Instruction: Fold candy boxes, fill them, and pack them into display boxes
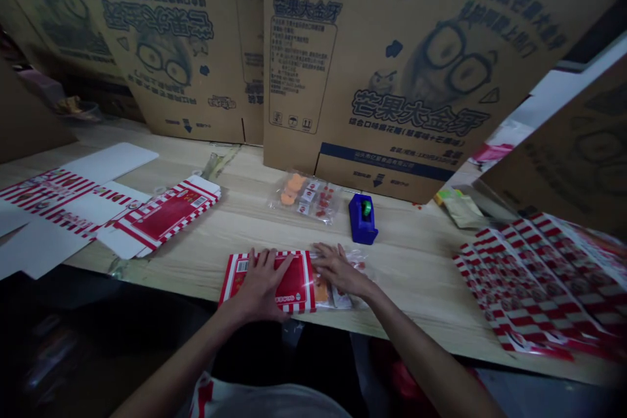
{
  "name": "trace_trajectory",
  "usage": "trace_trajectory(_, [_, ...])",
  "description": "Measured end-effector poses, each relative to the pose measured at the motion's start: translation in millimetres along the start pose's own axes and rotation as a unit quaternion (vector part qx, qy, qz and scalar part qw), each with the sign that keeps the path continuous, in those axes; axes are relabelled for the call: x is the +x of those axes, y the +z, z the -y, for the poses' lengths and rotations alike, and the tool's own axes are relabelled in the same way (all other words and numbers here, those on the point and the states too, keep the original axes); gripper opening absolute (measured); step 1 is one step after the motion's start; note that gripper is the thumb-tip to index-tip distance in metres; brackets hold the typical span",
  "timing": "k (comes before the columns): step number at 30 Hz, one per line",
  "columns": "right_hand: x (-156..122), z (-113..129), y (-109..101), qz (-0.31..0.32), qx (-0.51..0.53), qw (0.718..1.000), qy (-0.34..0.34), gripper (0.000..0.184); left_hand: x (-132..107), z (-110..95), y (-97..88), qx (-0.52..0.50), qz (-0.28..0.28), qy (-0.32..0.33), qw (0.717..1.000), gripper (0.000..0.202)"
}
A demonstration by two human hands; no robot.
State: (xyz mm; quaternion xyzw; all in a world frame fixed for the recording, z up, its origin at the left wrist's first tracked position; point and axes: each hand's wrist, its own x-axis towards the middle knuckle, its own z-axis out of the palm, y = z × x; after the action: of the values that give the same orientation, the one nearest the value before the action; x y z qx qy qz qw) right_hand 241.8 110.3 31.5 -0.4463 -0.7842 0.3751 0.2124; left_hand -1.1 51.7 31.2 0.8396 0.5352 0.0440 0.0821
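My left hand (262, 284) lies over a red-and-white striped carton (296, 287), pressing on its top with the fingers spread. The carton lies flat on the wooden table (411, 261), close to the front edge. My right hand (337, 269) rests on a clear plastic bag (355, 297) at the carton's right end. Orange contents (321, 290) show through the bag right by the carton's open end. Part of the bag is hidden under my right hand.
Beyond my hands stand a blue tape dispenser (363, 219) and another clear bag of orange pieces (304, 199). Flat printed carton blanks (533, 287) are piled at right, with more (164, 219) at left. Large cardboard sheets (392, 65) stand along the back.
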Motion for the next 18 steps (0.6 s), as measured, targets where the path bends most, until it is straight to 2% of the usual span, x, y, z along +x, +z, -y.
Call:
trace_trajectory(1, [-4, -9, -2, -0.043, 0.018, 0.999, 0.016, 0.021, 0, 1, 1.1, 0.002, 0.011, -0.001, 1.0, 0.121])
trace_trajectory(3, [-21, -31, -12, -0.171, 0.048, 0.981, 0.071, 0.031, -1, 5, 2.3, 0.008, 0.024, -0.006, 1.0, 0.123])
trace_trajectory(5, [-46, -52, -25, -0.305, 0.066, 0.938, 0.15, 0.042, -2, 8, 2.8, 0.012, 0.027, -0.013, 0.999, 0.122])
trace_trajectory(6, [-59, -59, -30, -0.34, 0.069, 0.92, 0.185, 0.048, -2, 8, 3.2, 0.011, 0.027, -0.016, 0.999, 0.121])
trace_trajectory(7, [-70, -63, -31, -0.353, 0.072, 0.909, 0.209, 0.052, -2, 7, 3.7, 0.01, 0.026, -0.019, 0.999, 0.121])
trace_trajectory(9, [-85, -57, -23, -0.342, 0.091, 0.91, 0.217, 0.058, 0, 1, 5.3, 0.004, 0.021, -0.024, 0.999, 0.119])
trace_trajectory(12, [-82, -23, 14, -0.256, 0.174, 0.937, 0.16, 0.056, 5, -13, 7.6, -0.012, 0.004, -0.017, 1.0, 0.115])
trace_trajectory(14, [-72, 3, 39, -0.187, 0.25, 0.943, 0.116, 0.053, 9, -20, 6.1, -0.024, -0.015, -0.017, 0.999, 0.113])
trace_trajectory(15, [-68, 14, 49, -0.196, 0.272, 0.936, 0.103, 0.051, 10, -22, 3.8, -0.029, -0.028, -0.029, 0.999, 0.112])
trace_trajectory(16, [-65, 22, 57, -0.24, 0.279, 0.925, 0.096, 0.047, 10, -23, 0.3, -0.034, -0.046, -0.05, 0.997, 0.111])
trace_trajectory(18, [-62, 32, 66, -0.365, 0.269, 0.886, 0.093, 0.038, 8, -25, -8.7, -0.044, -0.091, -0.118, 0.988, 0.111])
